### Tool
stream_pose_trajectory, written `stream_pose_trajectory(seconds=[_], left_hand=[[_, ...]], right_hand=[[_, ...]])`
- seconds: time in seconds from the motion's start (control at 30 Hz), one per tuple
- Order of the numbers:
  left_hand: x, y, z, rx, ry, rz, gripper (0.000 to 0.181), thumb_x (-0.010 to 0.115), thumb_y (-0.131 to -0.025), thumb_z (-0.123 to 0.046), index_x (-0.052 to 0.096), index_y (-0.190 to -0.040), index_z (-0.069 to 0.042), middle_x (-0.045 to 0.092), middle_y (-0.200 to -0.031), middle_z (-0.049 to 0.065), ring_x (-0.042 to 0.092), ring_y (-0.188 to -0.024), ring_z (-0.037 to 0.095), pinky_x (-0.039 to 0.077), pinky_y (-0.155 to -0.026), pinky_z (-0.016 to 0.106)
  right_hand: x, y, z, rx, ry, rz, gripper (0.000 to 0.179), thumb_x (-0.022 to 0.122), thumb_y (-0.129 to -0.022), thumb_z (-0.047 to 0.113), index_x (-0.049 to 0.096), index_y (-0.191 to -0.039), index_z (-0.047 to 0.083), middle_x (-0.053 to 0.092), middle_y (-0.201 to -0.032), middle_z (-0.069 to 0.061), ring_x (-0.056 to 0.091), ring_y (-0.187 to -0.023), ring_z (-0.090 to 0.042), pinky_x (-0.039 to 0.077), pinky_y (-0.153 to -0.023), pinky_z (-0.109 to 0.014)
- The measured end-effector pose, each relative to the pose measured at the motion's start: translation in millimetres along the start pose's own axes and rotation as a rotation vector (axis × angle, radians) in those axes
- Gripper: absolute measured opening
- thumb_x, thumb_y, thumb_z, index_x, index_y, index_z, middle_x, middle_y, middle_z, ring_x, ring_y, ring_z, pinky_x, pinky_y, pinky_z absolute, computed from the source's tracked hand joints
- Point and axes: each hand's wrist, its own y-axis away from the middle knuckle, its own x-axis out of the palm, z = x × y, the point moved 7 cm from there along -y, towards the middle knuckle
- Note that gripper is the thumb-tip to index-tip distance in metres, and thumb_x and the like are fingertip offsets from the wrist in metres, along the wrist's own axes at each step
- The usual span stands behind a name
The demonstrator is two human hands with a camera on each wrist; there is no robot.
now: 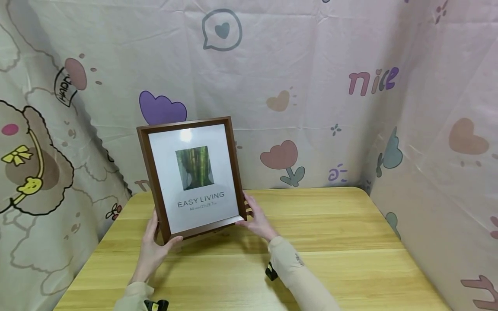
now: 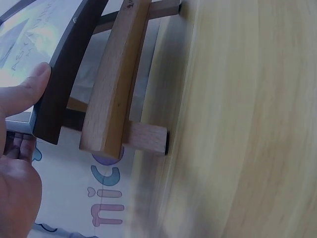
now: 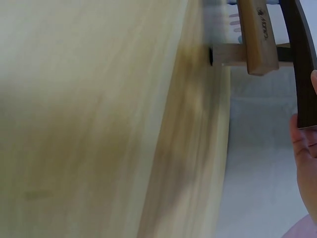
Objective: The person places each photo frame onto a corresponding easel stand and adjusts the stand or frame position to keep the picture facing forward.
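Observation:
A brown picture frame stands tilted at the left of the table in the head view. Under its glass is a white sheet with a green bamboo picture and the words EASY LIVING. My left hand grips its lower left corner, thumb on the front and fingers behind the side. At the lower right corner, my right hand holds it the same way. The wrist views show a wooden stand with a thick bar and feet just below and behind the frame; the frame hides most of it from the head camera.
The light wooden table spreads out in front and to the right. A printed cloth hangs behind it and along both sides. Dark wrist devices sit at both sleeves.

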Motion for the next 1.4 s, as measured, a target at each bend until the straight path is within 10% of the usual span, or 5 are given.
stream_pose_trajectory(seconds=[0.73, 1.4], left_hand=[[-13.0, 5.2, 17.1, 0.008, -0.010, -0.045, 0.122, 0.084, -0.071, 0.011, 0.011, -0.163, -0.020, 0.043, -0.141, 0.012, 0.033, -0.126, -0.021, 0.028, -0.103, -0.006], [-15.9, 11.5, 26.8, -0.013, -0.033, -0.052, 0.122, 0.083, -0.072, 0.011, 0.009, -0.163, -0.018, 0.042, -0.142, 0.026, 0.032, -0.124, -0.021, 0.027, -0.101, -0.008]], right_hand=[[21.1, -6.9, -3.6, 0.011, 0.141, -0.002, 0.103, 0.079, -0.080, -0.002, 0.020, -0.162, 0.016, 0.028, -0.165, -0.019, 0.024, -0.151, -0.047, 0.030, -0.119, -0.064], [34.9, -12.2, -10.8, -0.003, 0.121, 0.017, 0.103, 0.077, -0.081, -0.007, 0.020, -0.162, 0.021, 0.038, -0.156, -0.017, 0.053, -0.127, -0.033, 0.054, -0.106, -0.044]])
